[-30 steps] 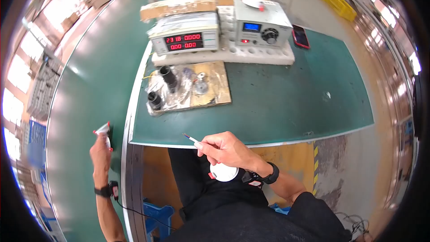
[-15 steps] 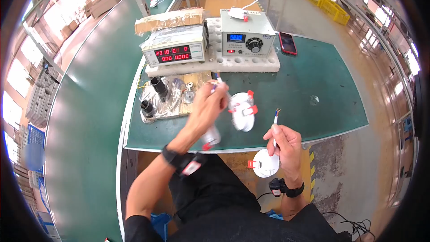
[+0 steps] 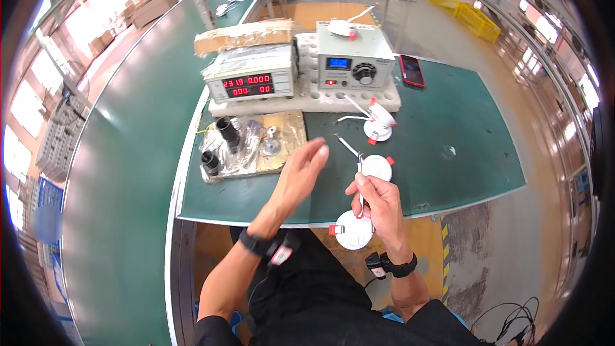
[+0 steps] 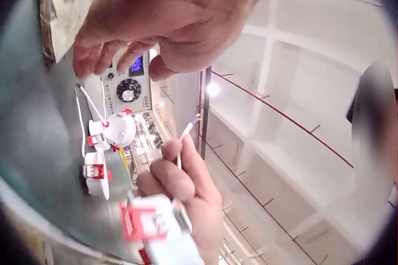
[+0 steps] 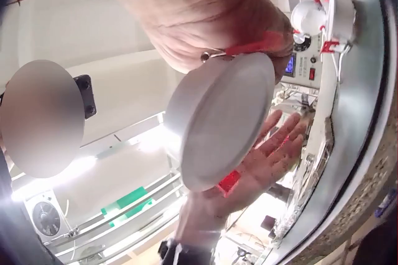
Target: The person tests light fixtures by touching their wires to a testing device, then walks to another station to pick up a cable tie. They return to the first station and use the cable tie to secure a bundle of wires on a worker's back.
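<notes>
Right hand [image 3: 384,208]: grip closed, thumb and fingers pinching the white cable [image 3: 359,168] of the held lamp [image 3: 353,233], a round white unit with a red-tipped clip. Cable end points up, bare wires showing above the fingertips. In the head view the held lamp appears below the hand, past the tabletop's near edge. Left hand [image 3: 300,172]: grip open and holding nothing, fingers extended over the tabletop [image 3: 461,176], just right of the board's near right corner.

Just beyond the right hand: one near lamp [image 3: 377,168] on the tabletop, its cable running far-left. Farther out, two more far lamps [image 3: 378,129] close together, red clips, cables off to the left.

Left part of the tabletop: board [image 3: 291,141] partly under clear wrap, carrying two black cylinders [image 3: 227,131] and a small metal fitting [image 3: 271,146].

Behind that, a white foam tray [image 3: 304,101] under both instruments. Left one is the meter [image 3: 250,74], red digits, top row 231.9 and 0.000, cardboard [image 3: 243,35] on top. Right one is the grey box [image 3: 355,57], blue display and black dial, another white lamp [image 3: 342,27] on top. Phone [image 3: 412,71] in a red case, right of the box.

Long green surface [image 3: 128,173] along the left; yellow crates [image 3: 477,22] far right on the floor.
</notes>
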Demonstrator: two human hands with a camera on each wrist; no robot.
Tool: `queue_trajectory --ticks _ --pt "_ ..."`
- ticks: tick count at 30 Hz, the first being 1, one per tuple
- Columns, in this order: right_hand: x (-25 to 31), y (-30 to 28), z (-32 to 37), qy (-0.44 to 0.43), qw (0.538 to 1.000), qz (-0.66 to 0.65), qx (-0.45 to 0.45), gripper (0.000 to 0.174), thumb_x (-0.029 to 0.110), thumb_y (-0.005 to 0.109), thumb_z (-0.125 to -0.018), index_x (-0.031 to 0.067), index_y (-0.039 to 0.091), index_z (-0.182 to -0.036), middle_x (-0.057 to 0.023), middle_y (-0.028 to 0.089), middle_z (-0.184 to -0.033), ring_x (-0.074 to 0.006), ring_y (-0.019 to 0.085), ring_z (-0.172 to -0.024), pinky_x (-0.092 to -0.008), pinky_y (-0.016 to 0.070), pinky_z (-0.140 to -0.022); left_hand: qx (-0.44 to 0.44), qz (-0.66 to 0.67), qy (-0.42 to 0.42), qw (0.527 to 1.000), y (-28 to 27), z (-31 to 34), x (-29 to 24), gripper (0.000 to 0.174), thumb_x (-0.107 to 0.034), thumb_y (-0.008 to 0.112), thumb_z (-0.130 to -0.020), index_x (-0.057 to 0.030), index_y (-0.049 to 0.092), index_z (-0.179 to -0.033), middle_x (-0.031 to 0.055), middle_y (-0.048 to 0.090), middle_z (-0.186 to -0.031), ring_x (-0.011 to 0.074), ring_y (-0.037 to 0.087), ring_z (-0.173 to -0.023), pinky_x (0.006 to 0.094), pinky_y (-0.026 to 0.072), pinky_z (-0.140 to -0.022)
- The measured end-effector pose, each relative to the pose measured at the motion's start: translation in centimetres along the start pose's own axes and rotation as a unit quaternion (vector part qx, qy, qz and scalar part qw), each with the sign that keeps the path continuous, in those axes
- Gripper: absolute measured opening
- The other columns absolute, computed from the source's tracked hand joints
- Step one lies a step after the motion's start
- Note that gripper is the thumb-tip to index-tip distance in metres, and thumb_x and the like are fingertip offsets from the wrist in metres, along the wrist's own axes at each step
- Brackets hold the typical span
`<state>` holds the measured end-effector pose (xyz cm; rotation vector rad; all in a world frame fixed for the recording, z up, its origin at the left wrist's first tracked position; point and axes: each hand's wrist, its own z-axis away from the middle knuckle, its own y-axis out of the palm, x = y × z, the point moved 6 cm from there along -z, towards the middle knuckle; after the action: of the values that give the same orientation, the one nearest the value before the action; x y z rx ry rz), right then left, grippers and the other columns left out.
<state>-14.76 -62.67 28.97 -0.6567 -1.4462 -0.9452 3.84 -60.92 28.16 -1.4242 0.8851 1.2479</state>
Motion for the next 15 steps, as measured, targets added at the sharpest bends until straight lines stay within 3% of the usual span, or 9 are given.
queue_trajectory --ticks 2,3,5,6,9,11,13,15 --pt "0.6 1.7 -0.3 0.004 1.000 0.009 0.027 0.037 0.032 0.054 -0.105 0.0012 0.068 -0.090 -0.0013 0.057 -0.057 -0.0024 0.045 -0.048 -0.0190 0.0279 -0.045 0.062 0.108 -0.025 0.992 -0.5 5.0 -0.8 0.053 -0.039 0.053 -0.105 0.0035 0.053 -0.138 0.0126 0.066 -0.123 0.0215 0.062 -0.113 0.0361 0.0501 -0.096" --pt "0.8 2.7 -0.7 -0.002 0.999 0.000 0.033 0.037 0.032 0.054 -0.105 0.0012 0.068 -0.091 -0.0012 0.057 -0.056 -0.0025 0.045 -0.048 -0.0191 0.0280 -0.045 0.083 0.171 -0.074 0.979 -0.2 7.5 -0.7 0.051 -0.035 0.054 -0.106 0.0034 0.051 -0.139 0.0107 0.065 -0.121 0.0177 0.062 -0.110 0.0326 0.0508 -0.093" --pt "0.9 4.9 -1.3 -0.010 0.999 -0.011 0.046 0.036 0.032 0.054 -0.105 0.0011 0.068 -0.093 -0.0011 0.057 -0.056 -0.0028 0.044 -0.047 -0.0192 0.0282 -0.045 0.102 0.126 -0.011 0.987 0.4 10.7 -0.7 0.050 -0.034 0.056 -0.105 0.0026 0.052 -0.139 0.0090 0.064 -0.119 0.0142 0.061 -0.107 0.0298 0.0520 -0.089" --pt "1.0 6.1 -1.6 -0.017 0.997 -0.018 0.067 0.035 0.031 0.053 -0.106 0.0010 0.067 -0.095 -0.0007 0.057 -0.056 -0.0030 0.045 -0.047 -0.0195 0.0290 -0.045 0.074 0.159 0.017 0.984 0.2 11.5 -1.5 0.047 -0.032 0.058 -0.104 0.0023 0.055 -0.136 0.0064 0.067 -0.110 0.0111 0.061 -0.097 0.0274 0.0525 -0.081" --pt "1.5 9.0 -0.8 0.005 0.989 0.068 0.135 0.034 0.030 0.053 -0.106 0.0014 0.067 -0.093 -0.0008 0.057 -0.059 -0.0030 0.047 -0.049 -0.0203 0.0301 -0.045 -0.116 0.109 0.012 0.987 -4.8 11.6 -2.4 0.042 -0.030 0.060 -0.103 0.0022 0.060 -0.130 0.0028 0.069 -0.096 0.0068 0.059 -0.080 0.0238 0.0503 -0.068" --pt "1.5 10.5 0.0 0.021 0.981 0.086 0.175 0.031 0.028 0.056 -0.104 0.0016 0.068 -0.094 -0.0001 0.058 -0.061 -0.0035 0.050 -0.052 -0.0214 0.0352 -0.047 -0.129 0.161 0.010 0.978 -6.7 11.2 -4.0 0.030 -0.026 0.058 -0.104 -0.0019 0.068 -0.120 -0.0008 0.065 -0.081 0.0042 0.054 -0.061 0.0212 0.0444 -0.056" --pt "1.3 11.2 1.0 0.029 0.977 0.105 0.185 0.030 0.028 0.058 -0.103 0.0020 0.070 -0.095 0.0005 0.059 -0.061 -0.0033 0.050 -0.054 -0.0225 0.0381 -0.049 -0.108 0.205 0.023 0.973 -7.2 11.2 -4.7 0.031 -0.029 0.059 -0.104 -0.0002 0.068 -0.113 -0.0004 0.063 -0.074 0.0043 0.053 -0.058 0.0209 0.0419 -0.054" --pt "2.2 11.7 1.7 -0.014 0.971 0.153 0.183 0.028 0.028 0.059 -0.103 0.0037 0.071 -0.099 0.0026 0.058 -0.062 -0.0043 0.054 -0.056 -0.0245 0.0425 -0.050 -0.147 0.197 0.006 0.969 -7.4 11.7 -4.4 0.034 -0.033 0.058 -0.104 0.0000 0.068 -0.102 -0.0007 0.059 -0.066 0.0050 0.049 -0.052 0.0214 0.0368 -0.047"
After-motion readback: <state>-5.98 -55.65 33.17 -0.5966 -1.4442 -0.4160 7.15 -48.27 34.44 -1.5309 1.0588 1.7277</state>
